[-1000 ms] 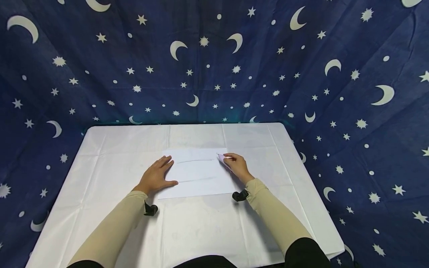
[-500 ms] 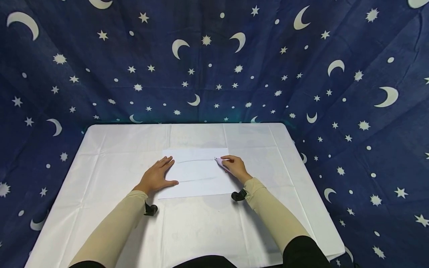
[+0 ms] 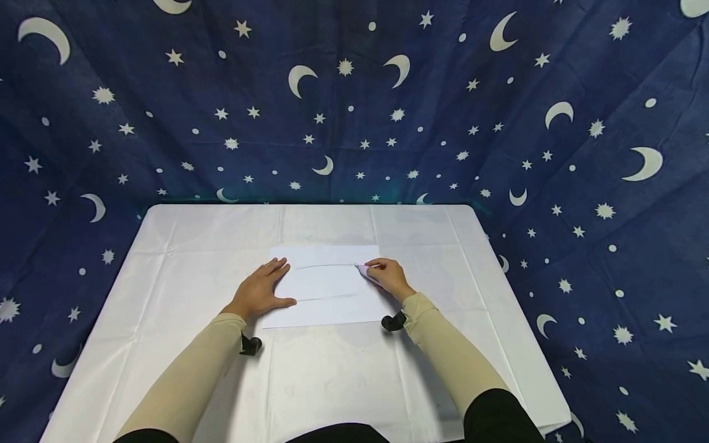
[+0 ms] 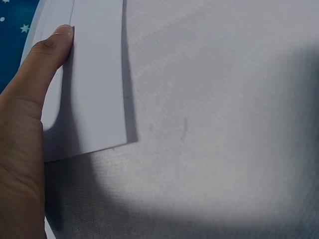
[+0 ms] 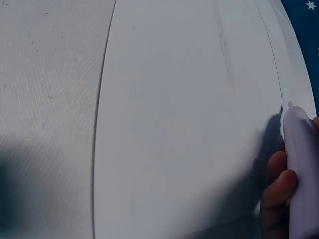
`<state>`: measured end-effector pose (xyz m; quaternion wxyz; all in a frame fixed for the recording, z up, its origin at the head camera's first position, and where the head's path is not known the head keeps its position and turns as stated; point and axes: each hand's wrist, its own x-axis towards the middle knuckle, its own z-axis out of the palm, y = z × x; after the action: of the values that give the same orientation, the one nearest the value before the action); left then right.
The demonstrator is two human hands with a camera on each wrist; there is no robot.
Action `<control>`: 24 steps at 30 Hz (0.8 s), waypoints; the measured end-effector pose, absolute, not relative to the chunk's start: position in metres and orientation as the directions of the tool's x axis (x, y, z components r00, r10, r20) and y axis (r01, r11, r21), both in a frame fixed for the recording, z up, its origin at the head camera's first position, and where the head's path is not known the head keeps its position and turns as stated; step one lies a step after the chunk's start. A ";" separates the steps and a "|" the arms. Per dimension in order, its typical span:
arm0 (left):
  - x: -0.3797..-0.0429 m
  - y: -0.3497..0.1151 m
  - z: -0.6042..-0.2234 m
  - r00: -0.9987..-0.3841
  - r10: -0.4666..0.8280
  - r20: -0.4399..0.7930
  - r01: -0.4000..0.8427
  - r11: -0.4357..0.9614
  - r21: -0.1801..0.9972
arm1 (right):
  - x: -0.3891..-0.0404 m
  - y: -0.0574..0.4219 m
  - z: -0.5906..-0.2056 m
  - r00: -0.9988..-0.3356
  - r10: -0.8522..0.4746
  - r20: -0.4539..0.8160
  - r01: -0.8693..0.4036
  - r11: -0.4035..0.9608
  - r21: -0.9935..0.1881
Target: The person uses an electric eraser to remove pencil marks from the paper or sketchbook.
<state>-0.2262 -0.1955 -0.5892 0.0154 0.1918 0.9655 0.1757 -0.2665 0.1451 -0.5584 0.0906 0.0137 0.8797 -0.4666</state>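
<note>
A sheet of white paper (image 3: 327, 315) lies on the table, marked with two thin lines. The upper line (image 3: 324, 266) is crisp; the lower line (image 3: 327, 298) looks fainter and smudged in the right wrist view. My left hand (image 3: 259, 289) rests with spread fingers on the paper's left edge, its thumb (image 4: 55, 47) flat on the sheet. My right hand (image 3: 390, 278) pinches a thick lavender pen-shaped tool (image 5: 303, 169) with a rounded end and a small pale tip. That tip is at the upper line's right end; whether it touches the paper I cannot tell.
A white cloth (image 3: 332, 369) with fold creases covers the table around the paper. Behind and to both sides hangs a dark blue curtain (image 3: 354, 123) printed with moons and stars. Black camera mounts (image 3: 394, 321) sit at both wrists.
My right hand has brought the lavender tool slightly left and down, from near the paper's upper right corner to the upper line's end. The left hand stays in place.
</note>
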 end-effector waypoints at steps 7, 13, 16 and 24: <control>-0.228 -0.196 -0.591 -0.927 0.374 0.034 0.362 0.867 0.342 | -0.268 0.140 -0.561 -0.985 -0.049 -0.164 0.105 0.587 -0.803; -0.227 -0.196 -0.593 -0.929 0.370 0.025 0.354 0.866 0.353 | -0.268 0.142 -0.562 -0.987 -0.035 -0.157 0.107 0.585 -0.804; -0.227 -0.196 -0.594 -0.929 0.369 0.022 0.353 0.869 0.346 | -0.267 0.143 -0.562 -0.987 -0.029 -0.156 0.110 0.588 -0.801; -0.228 -0.196 -0.595 -0.930 0.367 0.022 0.352 0.871 0.342 | -0.269 0.141 -0.564 -0.988 -0.038 -0.152 0.099 0.598 -0.795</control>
<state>-0.2279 -0.1958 -0.5948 0.0217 0.1857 0.9671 0.1725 -0.2688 0.1413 -0.5643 0.0766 0.0170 0.8907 -0.4478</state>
